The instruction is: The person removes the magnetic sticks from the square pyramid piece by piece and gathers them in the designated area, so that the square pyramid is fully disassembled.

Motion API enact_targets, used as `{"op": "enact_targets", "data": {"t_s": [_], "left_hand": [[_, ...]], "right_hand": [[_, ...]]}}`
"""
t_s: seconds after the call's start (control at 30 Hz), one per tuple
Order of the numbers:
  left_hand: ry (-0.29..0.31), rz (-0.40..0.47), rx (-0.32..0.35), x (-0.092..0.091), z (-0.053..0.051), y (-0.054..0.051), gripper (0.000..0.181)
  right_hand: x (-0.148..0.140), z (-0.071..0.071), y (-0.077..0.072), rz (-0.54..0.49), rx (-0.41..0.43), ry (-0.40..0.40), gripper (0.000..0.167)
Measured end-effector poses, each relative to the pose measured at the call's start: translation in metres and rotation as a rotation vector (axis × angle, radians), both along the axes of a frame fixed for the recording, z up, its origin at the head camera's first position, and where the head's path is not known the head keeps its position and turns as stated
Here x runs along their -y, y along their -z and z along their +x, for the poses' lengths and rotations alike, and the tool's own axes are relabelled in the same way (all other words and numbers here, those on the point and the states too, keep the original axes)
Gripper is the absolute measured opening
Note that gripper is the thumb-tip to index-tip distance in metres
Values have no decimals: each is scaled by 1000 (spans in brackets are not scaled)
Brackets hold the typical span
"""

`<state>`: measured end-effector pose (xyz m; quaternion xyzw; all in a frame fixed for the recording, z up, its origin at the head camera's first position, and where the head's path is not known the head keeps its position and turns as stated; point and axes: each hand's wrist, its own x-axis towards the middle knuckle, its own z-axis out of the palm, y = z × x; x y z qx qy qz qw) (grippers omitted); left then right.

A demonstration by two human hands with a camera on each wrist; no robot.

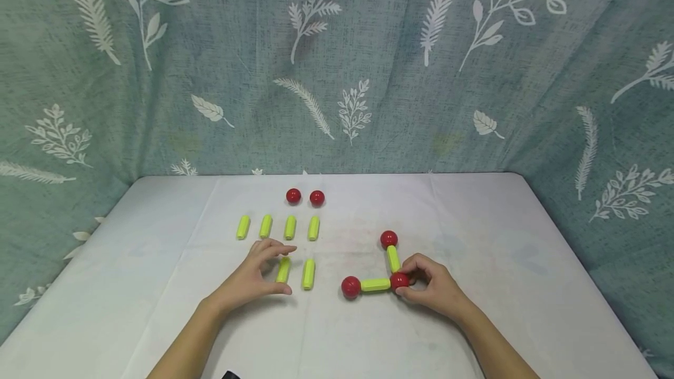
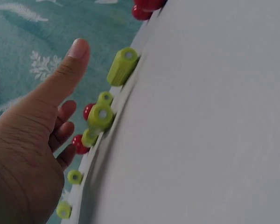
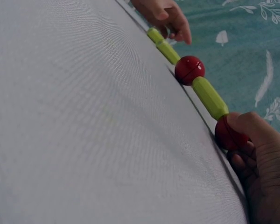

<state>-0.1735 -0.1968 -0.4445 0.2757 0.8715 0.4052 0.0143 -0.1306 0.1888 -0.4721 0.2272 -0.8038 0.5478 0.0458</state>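
Right hand: fingers pinch the red corner ball of the joined L, right of centre, likely to steady it.
Left hand: fingers parted around a near green rod, not gripping.
Other rods, two balls: rowed left and far, seemingly for easy reach.
Tabletop: white-covered.
Backdrop: leaf-patterned blue-green fabric.

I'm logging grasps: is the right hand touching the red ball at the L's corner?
Touching: the right wrist view shows the right hand with its thumb laid on the red corner ball, no gap.
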Motion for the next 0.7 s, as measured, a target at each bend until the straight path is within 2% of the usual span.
{"op": "enact_targets", "data": {"t_s": [0.27,0.43,0.5,0.57,0.7], "left_hand": [[79,22,-23,-25,5,-8,72],[174,35,-56,-46,9,-12,73],[210,39,-49,-56,11,-14,72],[240,39,-14,-66,13,-16,71],[262,-4,123,-88,20,-20,68]], "right_hand": [[0,0,-2,-2,11,-5,29],[-1,-1,-1,4,12,-8,28],[-1,-1,0,8,13,-9,28],[-1,-2,1,9,14,-9,28],[0,-1,1,10,16,-10,29]]}}
